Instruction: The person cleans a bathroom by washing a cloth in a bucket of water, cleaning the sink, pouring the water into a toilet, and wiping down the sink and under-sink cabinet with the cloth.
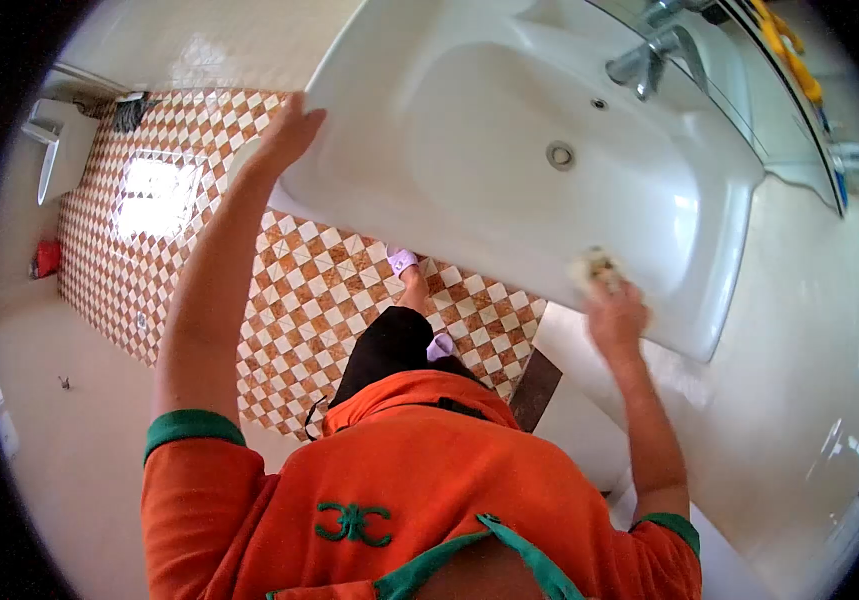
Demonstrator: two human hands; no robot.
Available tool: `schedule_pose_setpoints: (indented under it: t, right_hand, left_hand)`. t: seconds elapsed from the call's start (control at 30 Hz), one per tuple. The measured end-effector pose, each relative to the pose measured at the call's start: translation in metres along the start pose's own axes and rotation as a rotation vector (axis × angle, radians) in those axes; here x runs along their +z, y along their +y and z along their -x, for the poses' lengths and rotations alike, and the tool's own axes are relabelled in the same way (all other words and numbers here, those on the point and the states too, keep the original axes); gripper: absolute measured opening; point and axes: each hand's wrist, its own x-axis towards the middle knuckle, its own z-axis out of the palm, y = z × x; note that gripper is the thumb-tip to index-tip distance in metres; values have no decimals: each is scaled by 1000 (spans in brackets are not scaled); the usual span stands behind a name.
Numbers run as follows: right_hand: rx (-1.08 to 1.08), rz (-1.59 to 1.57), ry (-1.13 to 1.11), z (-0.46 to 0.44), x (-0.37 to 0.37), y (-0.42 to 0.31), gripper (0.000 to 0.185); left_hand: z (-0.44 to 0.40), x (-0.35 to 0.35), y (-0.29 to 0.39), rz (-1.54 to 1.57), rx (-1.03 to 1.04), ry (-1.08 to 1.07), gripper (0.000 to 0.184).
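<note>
A white washbasin (489,120) with a round drain and a chrome tap spans the upper right. At its left end, my left hand (289,133) rests against the outer edge, with the thumb set apart from the other fingers. My right hand (617,318) is closed on a crumpled cream cloth (597,268) with brownish patches, slightly blurred. That cloth lies against the front rim of the basin, near the right front corner. Part of it is hidden under the fingers.
The chrome tap (654,65) stands at the basin's back, beside a mirror (749,70). Brown and white checkered tiles (299,290) cover the floor under my pink slippers. A wall-mounted white fixture (61,145) and a red object (46,259) are at far left.
</note>
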Motion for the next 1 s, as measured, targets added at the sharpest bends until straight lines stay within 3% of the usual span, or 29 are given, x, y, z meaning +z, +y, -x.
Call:
schedule_pose_setpoints:
  t: [0.03, 0.1, 0.23, 0.27, 0.37, 0.43, 0.57, 0.63, 0.67, 0.73, 0.8, 0.87, 0.93, 1.0]
  right_hand:
    - [161, 39, -75, 10, 7, 32, 37]
    - [362, 133, -1, 32, 19, 88, 34]
    - [446, 192, 3, 39, 19, 101, 32]
    - [450, 196, -5, 40, 19, 92, 32]
    - [353, 116, 24, 32, 10, 51, 30]
    - [183, 57, 139, 24, 11, 20, 28]
    - [-41, -41, 165, -30, 11, -20, 29]
    - [14, -225, -72, -69, 4, -36, 30]
    - [18, -234, -61, -89, 8, -41, 30]
    - [86, -566, -337, -129, 23, -49, 30]
    - [123, -672, -318, -160, 53, -59, 27]
    - [179, -1025, -616, -163, 17, -88, 28]
    - [-45, -1112, -651, -185, 24, -113, 35]
    - [-216, -1239, -303, -185, 17, -150, 42]
  left_hand:
    - [14, 0, -1, 0, 16, 2, 46]
    - [40, -4, -6, -54, -109, 14, 45]
    - [45, 5, -27, -179, -88, 123, 49]
    - [26, 13, -48, -49, -162, 113, 50]
    - [21, 18, -62, -254, -64, 89, 50]
    - [44, 9, -20, -110, -201, 154, 48]
    - [68, 3, 2, -195, -204, 229, 45]
    - [66, 6, 2, -199, -231, 223, 43]
    - [75, 5, 10, -192, -226, 267, 43]
    - [80, -1, 23, -175, -303, 212, 40]
    - [82, 3, 17, -162, -232, 258, 37]
    - [88, -6, 30, -118, -260, 182, 39]
    - [81, 3, 17, -107, -242, 253, 40]
    - [77, 0, 14, -92, -186, 215, 38]
